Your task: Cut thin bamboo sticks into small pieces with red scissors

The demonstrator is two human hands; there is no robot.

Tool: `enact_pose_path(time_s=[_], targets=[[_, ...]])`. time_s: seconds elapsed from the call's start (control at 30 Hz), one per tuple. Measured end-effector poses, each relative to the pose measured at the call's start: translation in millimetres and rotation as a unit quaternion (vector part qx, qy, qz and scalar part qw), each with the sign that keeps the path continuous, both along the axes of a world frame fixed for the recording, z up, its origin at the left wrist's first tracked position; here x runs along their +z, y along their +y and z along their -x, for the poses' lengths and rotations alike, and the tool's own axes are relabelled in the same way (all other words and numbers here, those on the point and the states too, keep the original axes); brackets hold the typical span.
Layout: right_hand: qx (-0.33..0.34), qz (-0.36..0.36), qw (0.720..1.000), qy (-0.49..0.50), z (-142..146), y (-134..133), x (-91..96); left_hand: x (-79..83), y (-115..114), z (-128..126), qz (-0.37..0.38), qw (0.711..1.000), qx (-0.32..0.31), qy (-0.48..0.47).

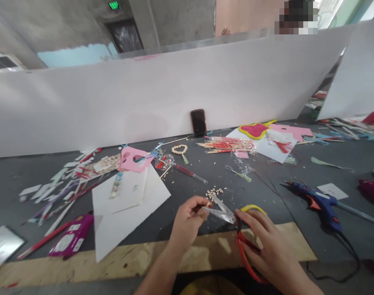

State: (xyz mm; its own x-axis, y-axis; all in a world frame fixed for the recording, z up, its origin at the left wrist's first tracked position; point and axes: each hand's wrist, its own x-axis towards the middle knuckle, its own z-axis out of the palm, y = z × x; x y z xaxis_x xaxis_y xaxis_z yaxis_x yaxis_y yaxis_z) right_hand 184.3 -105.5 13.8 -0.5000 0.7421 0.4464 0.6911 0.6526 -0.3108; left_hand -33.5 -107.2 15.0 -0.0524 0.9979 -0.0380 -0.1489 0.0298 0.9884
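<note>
The left hand point(188, 219) is closing its thumb and fingertips together on a small pale piece point(208, 204), which it is holding above the desk point(157, 229), inward from the middle of the near edge. Beside it, the right hand point(268, 241) is clamping on the red and yellow handles of the scissors point(225, 214), whose blades are standing apart and pointing toward the left fingertips. Just beyond the blades, a scatter of pale bits point(216, 193) is lying on the dark top. A tan strip point(134, 262) is running along the near edge beneath both hands. To the left, white paper point(113, 233) is reaching down toward that edge with one corner, and a purple packet point(73, 237) is lying near the desk's near left corner. On the right side, a blue glue gun point(318, 203) is resting with its cord trailing toward the near edge. Farther out, a beaded bracelet point(179, 150) with a green tassel is lying toward the far edge, where a dark phone point(198, 122) is leaning against the white partition point(143, 98), and a bundle of red and tan sticks point(226, 144) is lying to its right
</note>
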Motion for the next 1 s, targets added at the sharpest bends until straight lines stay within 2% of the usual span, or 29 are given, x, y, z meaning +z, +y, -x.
enact_pose_path(time_s=[0.13, 0.2, 0.73, 1.0], targets=[[-0.006, 0.010, 1.000, -0.006, 5.5, -2.8, 2.8, 5.9, 0.0, -1.7, -0.077, 0.996, -0.002, 0.040], [-0.005, 0.013, 1.000, -0.006, 7.3, -3.3, 3.7, 7.8, -0.2, -2.7, -0.092, 0.995, -0.003, 0.047], [-0.017, 0.048, 0.998, 0.037, 8.6, -8.7, -2.0, 7.5, -0.3, -10.1, -0.077, 0.997, -0.007, 0.006], [-0.052, 0.039, 0.997, 0.046, 4.4, -8.1, -6.0, 3.0, 1.9, -12.8, -0.043, 0.999, 0.001, 0.019]])
